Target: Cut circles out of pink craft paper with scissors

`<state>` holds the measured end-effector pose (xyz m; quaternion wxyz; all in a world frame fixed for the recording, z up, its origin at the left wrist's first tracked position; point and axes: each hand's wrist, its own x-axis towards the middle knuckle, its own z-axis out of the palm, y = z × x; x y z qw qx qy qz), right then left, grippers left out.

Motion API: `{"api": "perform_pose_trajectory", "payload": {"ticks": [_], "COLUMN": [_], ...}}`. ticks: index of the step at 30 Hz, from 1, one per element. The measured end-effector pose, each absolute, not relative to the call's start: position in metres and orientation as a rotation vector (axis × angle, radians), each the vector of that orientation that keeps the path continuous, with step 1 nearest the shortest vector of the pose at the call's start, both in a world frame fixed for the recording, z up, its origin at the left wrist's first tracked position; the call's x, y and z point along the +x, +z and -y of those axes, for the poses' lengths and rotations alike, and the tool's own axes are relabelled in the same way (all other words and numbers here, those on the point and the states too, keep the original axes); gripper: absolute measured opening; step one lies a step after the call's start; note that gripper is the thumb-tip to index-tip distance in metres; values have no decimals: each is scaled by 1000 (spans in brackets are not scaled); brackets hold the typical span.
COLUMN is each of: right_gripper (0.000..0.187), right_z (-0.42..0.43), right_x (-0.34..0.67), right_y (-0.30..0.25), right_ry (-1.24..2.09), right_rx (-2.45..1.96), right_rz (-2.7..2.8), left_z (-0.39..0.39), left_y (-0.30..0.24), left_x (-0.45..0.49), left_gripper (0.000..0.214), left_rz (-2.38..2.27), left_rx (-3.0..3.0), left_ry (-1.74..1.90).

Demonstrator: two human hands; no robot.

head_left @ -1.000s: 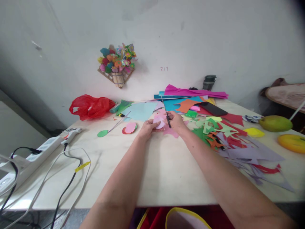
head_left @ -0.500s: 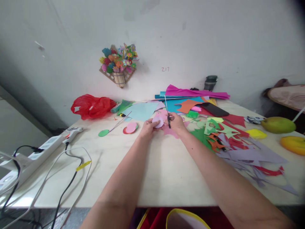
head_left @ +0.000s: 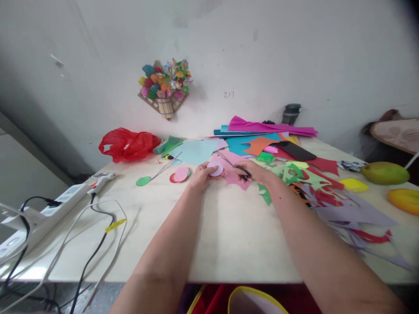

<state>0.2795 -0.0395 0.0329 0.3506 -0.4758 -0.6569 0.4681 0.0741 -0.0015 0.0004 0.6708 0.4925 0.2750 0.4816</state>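
Note:
Between the thumb and fingers of my left hand [head_left: 203, 175] is a pale lilac paper circle [head_left: 215, 168]. My right hand [head_left: 255, 171] is closed round the black handles of a pair of scissors [head_left: 244, 173]. Their blades point up and to the left, apart from the circle. Beneath both hands lies a pink paper sheet [head_left: 237, 179] with a jagged cut edge. To the left rest a small stack of round cutouts, pink paper circle [head_left: 181, 174] on top, and a green paper oval [head_left: 143, 181] beside a thin stick.
Paper scraps [head_left: 340, 213] cover the table's right side, near a mango [head_left: 384, 173] and a black phone [head_left: 296, 151]. Coloured sheets and a magenta paper roll [head_left: 271, 127] lie at the back. At left are a red plastic bag [head_left: 129, 145], a power strip [head_left: 65, 203] and loose cables.
The scissors have swung from nearly upright to slanting left, and my right hand has shifted rightward with them. My left hand keeps hold of the lilac circle, almost in place.

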Motion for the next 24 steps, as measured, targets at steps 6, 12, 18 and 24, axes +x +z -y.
{"api": "perform_pose_trajectory", "payload": {"ticks": [6, 12, 18, 24], "right_gripper": [31, 31, 30, 31], "right_z": [40, 42, 44, 44], "right_x": [283, 278, 275, 275], "right_y": [32, 31, 33, 32], "right_ry": [1263, 1293, 1299, 1315], "right_rx": [-1222, -1240, -1247, -1232], "right_rz": [1820, 1802, 1781, 1786], "left_z": [0, -2, -2, -2], "left_y": [0, -2, -3, -2], "left_x": [74, 73, 73, 74], "left_gripper": [25, 23, 24, 21], "left_rz": [-620, -566, -539, -549], "left_rx": [1051, 1021, 994, 968], "left_ry": [1133, 1156, 1147, 1160]}}
